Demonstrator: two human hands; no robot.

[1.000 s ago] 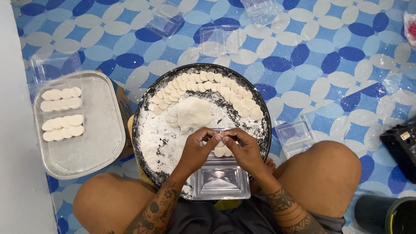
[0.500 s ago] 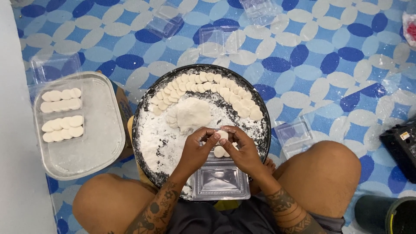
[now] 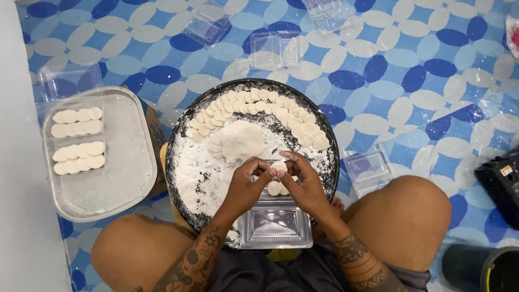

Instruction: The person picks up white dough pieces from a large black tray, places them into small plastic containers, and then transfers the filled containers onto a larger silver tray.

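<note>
A round dark pan dusted with white flour holds an arc of several flat white dough discs and a lump of dough. My left hand and my right hand meet over the pan's near side, fingertips pinching a small dough disc together. More discs lie just under my fingers in a clear plastic clamshell box resting on the pan's front edge.
A metal tray at the left holds clear boxes packed with rows of discs. Several empty clear boxes lie on the blue-and-white patterned floor mat. My bare knees flank the pan. A black device sits at the right edge.
My hands have lifted slightly and drawn closer together, working a dough disc between the fingertips. The pan, tray and boxes have not moved.
</note>
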